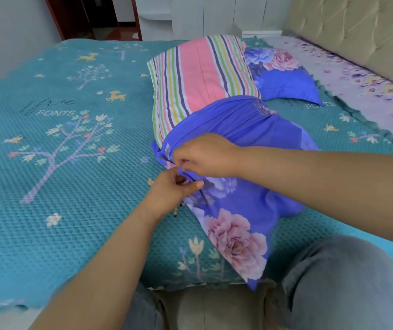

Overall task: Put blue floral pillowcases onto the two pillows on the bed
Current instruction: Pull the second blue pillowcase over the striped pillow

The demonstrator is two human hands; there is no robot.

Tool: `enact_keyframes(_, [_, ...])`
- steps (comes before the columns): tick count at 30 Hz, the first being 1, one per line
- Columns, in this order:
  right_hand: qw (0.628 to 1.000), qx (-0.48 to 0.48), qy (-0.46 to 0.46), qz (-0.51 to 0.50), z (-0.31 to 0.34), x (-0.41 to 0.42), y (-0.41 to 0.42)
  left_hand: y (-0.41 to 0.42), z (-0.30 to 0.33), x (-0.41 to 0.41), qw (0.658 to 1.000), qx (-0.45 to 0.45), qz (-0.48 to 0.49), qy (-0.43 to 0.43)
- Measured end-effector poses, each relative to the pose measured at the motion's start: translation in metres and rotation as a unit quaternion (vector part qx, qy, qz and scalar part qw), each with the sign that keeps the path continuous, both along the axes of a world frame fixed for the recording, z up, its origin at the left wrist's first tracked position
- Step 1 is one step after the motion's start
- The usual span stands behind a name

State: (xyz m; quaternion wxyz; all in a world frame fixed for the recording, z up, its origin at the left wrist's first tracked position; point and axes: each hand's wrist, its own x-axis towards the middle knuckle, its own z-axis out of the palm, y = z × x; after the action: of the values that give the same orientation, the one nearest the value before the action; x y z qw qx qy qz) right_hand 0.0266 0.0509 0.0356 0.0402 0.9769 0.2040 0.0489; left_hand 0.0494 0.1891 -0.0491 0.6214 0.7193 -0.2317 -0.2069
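Pinching the blue floral pillowcase (235,206) at its open edge, my left hand (174,186) and right hand (202,156) meet just beside the striped pillow (197,79), both grasping cloth. Pillowcase covers the pillow's near end only; the far end shows bare. Beyond the striped pillow lies a second pillow (283,77), already cased, on the teal bedspread (60,163).

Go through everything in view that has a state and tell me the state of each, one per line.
Striped pillow: near end inside the case, far part bare.
Blue floral pillowcase: bunched over the pillow's near end, rest trailing off the bed edge.
Second pillow: already cased, lying behind.
Left hand: pinching the case's edge.
Right hand: gripping the same edge.
Door: open.
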Motion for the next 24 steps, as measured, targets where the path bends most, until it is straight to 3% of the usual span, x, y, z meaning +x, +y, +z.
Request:
enact_keyframes(4, [0.999, 0.009, -0.017, -0.039, 0.005, 0.024, 0.014, -0.003, -0.010, 0.017, 0.993, -0.056, 0.088, 0.057])
enact_keyframes(8, [0.993, -0.091, -0.048, -0.053, -0.004, 0.037, 0.010, -0.008, -0.010, 0.022, 0.982, -0.107, 0.107, 0.112])
enact_keyframes(11, [0.993, -0.101, -0.003, -0.069, -0.004, 0.040, 0.004, -0.014, -0.015, 0.031, 0.964, -0.137, 0.185, 0.132])
enact_keyframes(16, [0.992, -0.084, 0.032, -0.092, -0.001, 0.045, 0.003, -0.019, -0.023, 0.049, 0.943, -0.102, 0.307, 0.075])
enact_keyframes(19, [0.984, -0.107, 0.041, -0.134, 0.004, 0.058, 0.006, -0.021, -0.014, 0.048, 0.947, -0.117, 0.270, 0.131])
enact_keyframes(22, [0.979, -0.088, 0.045, -0.180, 0.011, 0.079, 0.004, -0.021, 0.000, 0.047, 0.934, -0.168, 0.138, 0.285])
enact_keyframes(24, [0.980, -0.101, 0.031, -0.168, 0.011, 0.083, 0.002, -0.014, 0.000, 0.053, 0.943, -0.134, 0.059, 0.300])
